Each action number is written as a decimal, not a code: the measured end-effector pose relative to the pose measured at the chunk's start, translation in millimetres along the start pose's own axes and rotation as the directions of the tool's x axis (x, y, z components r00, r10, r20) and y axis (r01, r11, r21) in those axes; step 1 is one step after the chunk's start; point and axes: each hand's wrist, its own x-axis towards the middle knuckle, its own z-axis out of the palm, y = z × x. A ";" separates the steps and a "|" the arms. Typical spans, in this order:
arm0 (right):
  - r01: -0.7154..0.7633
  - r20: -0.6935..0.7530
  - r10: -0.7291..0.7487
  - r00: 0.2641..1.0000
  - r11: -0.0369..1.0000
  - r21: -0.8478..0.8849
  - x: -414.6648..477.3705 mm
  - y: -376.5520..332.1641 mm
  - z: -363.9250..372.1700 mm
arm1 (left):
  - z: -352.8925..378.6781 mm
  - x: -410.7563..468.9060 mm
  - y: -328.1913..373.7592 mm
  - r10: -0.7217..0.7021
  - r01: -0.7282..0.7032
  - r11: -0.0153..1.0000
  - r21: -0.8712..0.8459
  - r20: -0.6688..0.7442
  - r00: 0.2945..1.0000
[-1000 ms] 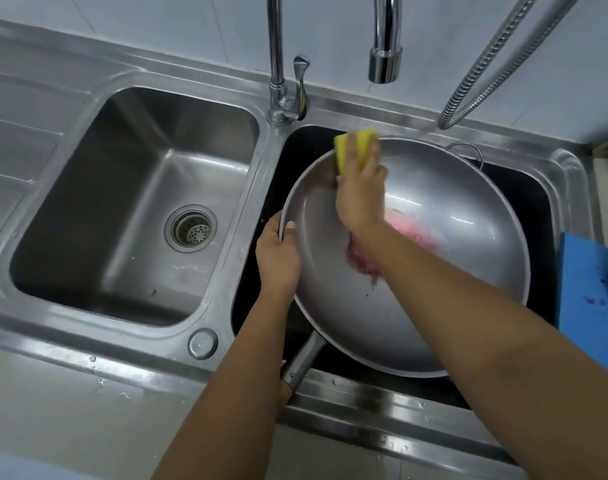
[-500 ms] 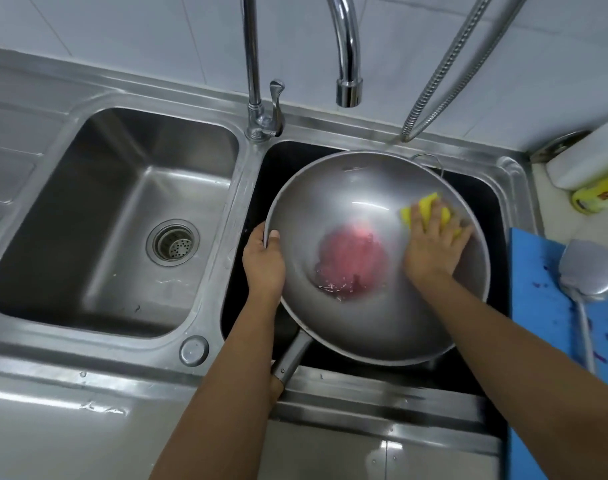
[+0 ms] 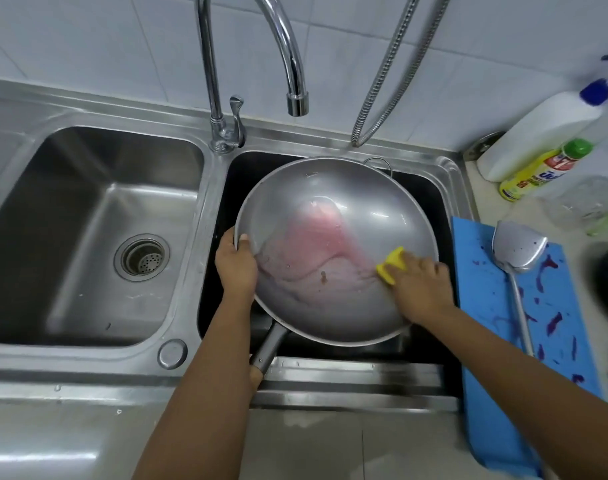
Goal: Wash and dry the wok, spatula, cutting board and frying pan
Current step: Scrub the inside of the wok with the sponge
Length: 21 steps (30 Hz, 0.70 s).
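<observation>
- Left basin (image 3: 88, 220): held only its drain strainer (image 3: 141, 257) and a few droplets.
- Right basin (image 3: 430, 202): contained the wok (image 3: 347, 188), tilted, with its open side facing up toward the camera.
- Wok contents: a smeared pink film (image 3: 316, 237) across the lower middle of the inner wall, with small specks in it.
- Wok axis: long handle (image 3: 268, 348) pointed toward the person, at the near left; small loop handle at the far right rim.
- Left hand (image 3: 235, 268): gripped the wok's left rim, thumb inside the rim.
- Right hand (image 3: 420, 289): fingers curled over a yellow sponge (image 3: 392, 265), pressing it on the inner right wall.
- Cutting board (image 3: 486, 375): blue, purple-stained, flat on the bench just right of the sink, long axis near to far.
- Spatula (image 3: 517, 247): lay on the board, blade at the far end, handle running toward the person.
- Far right bench: a white pump bottle (image 3: 538, 133) and a yellow bottle (image 3: 538, 174), both appearing to lean in this wide view.
</observation>
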 end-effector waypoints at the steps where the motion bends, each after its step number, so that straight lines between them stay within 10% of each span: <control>1: -0.075 -0.042 0.074 0.996 0.997 -0.031 -1.1 3.8 -1.8 | 0.0 0.4 -0.3 -0.003 0.003 1.000 0.001 -0.002 1.000; 9: 0.129 -0.060 -0.115 0.992 0.885 0.448 -88.7 -90.7 -16.6 | -1.0 1.7 -3.0 -0.020 0.021 0.999 -0.032 0.009 1.000; 16: 0.026 -0.226 0.086 0.970 0.893 0.449 -72.0 -49.5 11.8 | -0.3 1.9 -3.3 -0.019 0.020 1.000 -0.022 0.010 1.000; 21: 0.214 -0.350 -0.004 0.937 0.798 0.563 -90.8 -92.7 11.2 | 0.0 2.5 -2.4 -0.009 0.009 1.000 -0.028 0.007 1.000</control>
